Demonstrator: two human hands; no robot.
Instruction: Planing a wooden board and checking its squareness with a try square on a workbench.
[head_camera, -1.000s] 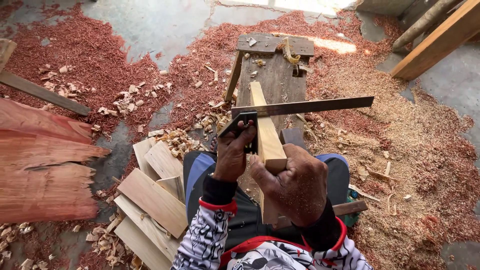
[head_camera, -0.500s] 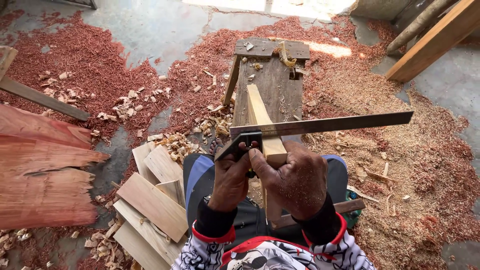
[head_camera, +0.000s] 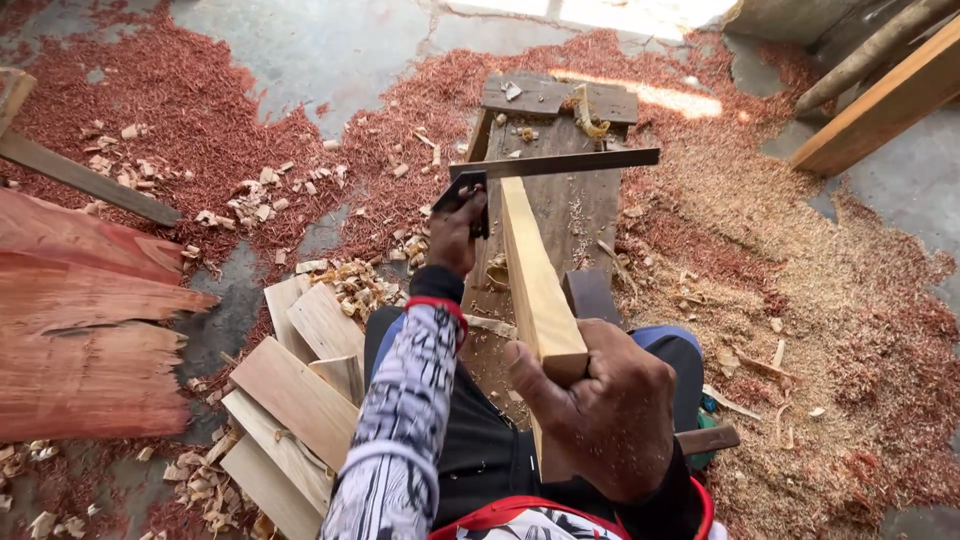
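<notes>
Gripping try square (head_camera: 540, 168) in left hand (head_camera: 455, 235), wood strip (head_camera: 535, 285) in right hand (head_camera: 600, 410).

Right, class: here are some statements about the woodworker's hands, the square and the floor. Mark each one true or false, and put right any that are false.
1. The left hand holds the dark handle of a square. True.
2. The square's blade lies across the far end of the pale wooden strip. True.
3. The right hand is empty. False: its grip is closed around the near end of the strip.
4. The floor is swept clean. False: reddish shavings cover it.
5. Cut boards lie on the person's left. True.
</notes>
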